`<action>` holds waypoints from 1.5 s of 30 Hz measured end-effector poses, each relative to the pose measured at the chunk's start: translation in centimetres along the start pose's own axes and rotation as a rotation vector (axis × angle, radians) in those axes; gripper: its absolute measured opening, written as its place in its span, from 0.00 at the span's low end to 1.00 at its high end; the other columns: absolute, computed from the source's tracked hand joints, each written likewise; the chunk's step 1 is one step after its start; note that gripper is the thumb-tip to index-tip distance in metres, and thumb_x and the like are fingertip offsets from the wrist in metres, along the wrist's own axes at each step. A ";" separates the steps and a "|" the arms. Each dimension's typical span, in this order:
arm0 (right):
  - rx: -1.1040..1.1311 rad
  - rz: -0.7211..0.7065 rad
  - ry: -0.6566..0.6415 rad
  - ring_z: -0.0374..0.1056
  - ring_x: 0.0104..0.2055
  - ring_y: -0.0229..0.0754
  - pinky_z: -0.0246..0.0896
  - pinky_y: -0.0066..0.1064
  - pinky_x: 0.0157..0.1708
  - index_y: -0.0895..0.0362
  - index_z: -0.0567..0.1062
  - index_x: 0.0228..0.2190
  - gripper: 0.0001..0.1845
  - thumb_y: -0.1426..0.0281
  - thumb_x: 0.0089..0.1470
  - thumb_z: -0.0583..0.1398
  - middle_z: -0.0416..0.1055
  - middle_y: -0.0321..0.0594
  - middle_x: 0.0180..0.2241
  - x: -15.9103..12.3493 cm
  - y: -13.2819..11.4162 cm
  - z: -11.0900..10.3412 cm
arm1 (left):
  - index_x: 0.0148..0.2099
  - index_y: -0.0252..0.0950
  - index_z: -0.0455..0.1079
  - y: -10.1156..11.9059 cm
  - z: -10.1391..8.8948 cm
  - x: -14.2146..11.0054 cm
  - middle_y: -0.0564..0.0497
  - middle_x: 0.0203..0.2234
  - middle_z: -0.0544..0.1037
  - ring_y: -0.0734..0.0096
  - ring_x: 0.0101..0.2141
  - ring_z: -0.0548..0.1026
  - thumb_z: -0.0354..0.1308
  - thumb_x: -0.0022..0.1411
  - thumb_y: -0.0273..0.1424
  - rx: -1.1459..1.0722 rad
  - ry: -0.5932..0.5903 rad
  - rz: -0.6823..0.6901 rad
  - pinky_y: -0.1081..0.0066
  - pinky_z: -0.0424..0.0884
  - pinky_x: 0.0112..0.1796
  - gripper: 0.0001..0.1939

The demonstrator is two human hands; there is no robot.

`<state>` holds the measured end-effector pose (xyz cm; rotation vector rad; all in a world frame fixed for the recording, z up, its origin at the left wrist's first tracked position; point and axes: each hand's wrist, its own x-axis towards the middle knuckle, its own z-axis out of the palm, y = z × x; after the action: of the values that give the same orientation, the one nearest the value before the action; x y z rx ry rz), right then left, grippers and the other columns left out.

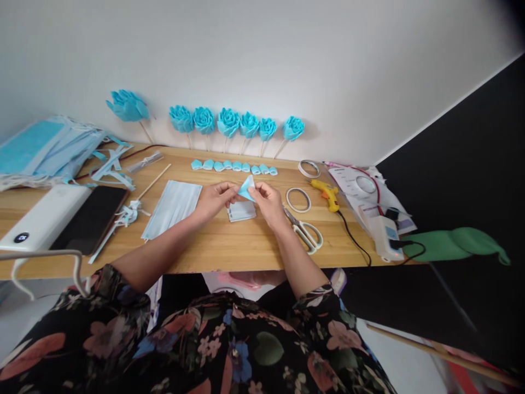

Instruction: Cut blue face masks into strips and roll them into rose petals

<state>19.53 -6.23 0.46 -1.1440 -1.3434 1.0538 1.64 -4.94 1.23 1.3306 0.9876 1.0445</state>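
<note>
Between my two hands is a small light-blue piece of face mask fabric (246, 188), folded to a point at the top. My left hand (220, 198) pinches its left side with the fingers closed. On its right side, my right hand (268, 202) grips it between thumb and fingers. Just below them a small stack of cut mask pieces (242, 212) lies on the wooden table (229, 249). To the left is a flat pleated face mask (173, 208). Behind my hands runs a row of several small folded blue petals (232, 166).
Several blue fabric roses (228, 122) on sticks lean along the wall. At right lie scissors (305, 232), tape rolls (298, 200), a yellow glue gun (327, 195) and a power strip (385, 238). At left are a mask pile (49, 148), a white power bank (43, 216) and a phone (89, 219).
</note>
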 end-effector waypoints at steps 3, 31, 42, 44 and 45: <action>-0.021 0.003 -0.001 0.61 0.31 0.37 0.58 0.30 0.34 0.55 0.74 0.29 0.20 0.50 0.51 0.65 0.68 0.33 0.26 0.0 -0.1 0.1 | 0.30 0.36 0.73 0.0 0.0 0.1 0.52 0.21 0.74 0.74 0.23 0.68 0.67 0.51 0.54 0.002 -0.005 -0.005 0.72 0.64 0.26 0.24; 0.015 -0.040 0.014 0.57 0.28 0.35 0.55 0.29 0.31 0.54 0.73 0.28 0.17 0.53 0.53 0.65 0.64 0.31 0.25 -0.2 -0.1 0.4 | 0.32 0.36 0.76 -0.1 0.0 -0.2 0.53 0.22 0.75 0.75 0.23 0.67 0.66 0.55 0.50 0.078 -0.004 0.022 0.72 0.64 0.26 0.20; -0.022 -0.112 0.045 0.71 0.45 0.44 0.66 0.34 0.45 0.52 0.77 0.44 0.20 0.51 0.59 0.61 0.77 0.40 0.41 0.0 -0.1 -0.4 | 0.25 0.35 0.71 0.1 0.1 0.0 0.52 0.21 0.76 0.77 0.21 0.68 0.73 0.47 0.45 -0.201 -0.009 -0.142 0.73 0.64 0.26 0.20; -0.084 -0.184 0.034 0.69 0.55 0.46 0.66 0.36 0.51 0.50 0.77 0.47 0.18 0.55 0.60 0.61 0.76 0.42 0.50 0.0 -0.3 -0.9 | 0.25 0.35 0.69 0.4 0.0 0.1 0.53 0.20 0.75 0.78 0.20 0.68 0.74 0.46 0.43 -0.262 0.005 -0.167 0.73 0.63 0.25 0.20; -0.122 -0.218 0.015 0.67 0.59 0.47 0.66 0.37 0.52 0.49 0.78 0.48 0.17 0.58 0.60 0.61 0.75 0.42 0.54 0.0 -0.4 -1.0 | 0.25 0.35 0.69 0.4 0.0 0.1 0.53 0.20 0.75 0.79 0.20 0.68 0.74 0.46 0.42 -0.282 0.010 -0.175 0.73 0.63 0.25 0.19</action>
<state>20.53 -6.28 0.99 -1.0634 -1.4999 0.8135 1.62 -4.85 1.67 0.9920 0.9085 1.0149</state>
